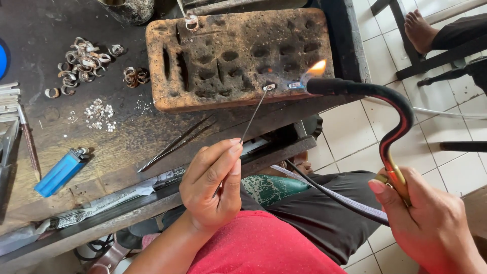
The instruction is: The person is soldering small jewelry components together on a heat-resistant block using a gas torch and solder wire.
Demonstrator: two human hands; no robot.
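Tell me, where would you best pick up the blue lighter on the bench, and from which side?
Probably across the long flat sides of the blue lighter, mid-body, coming from above. It lies flat and slanted on the workbench, metal head up right, with bare wood on both long sides.

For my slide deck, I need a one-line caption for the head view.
Left hand holds a thin wire to a pitted soldering block; right hand aims a lit torch.
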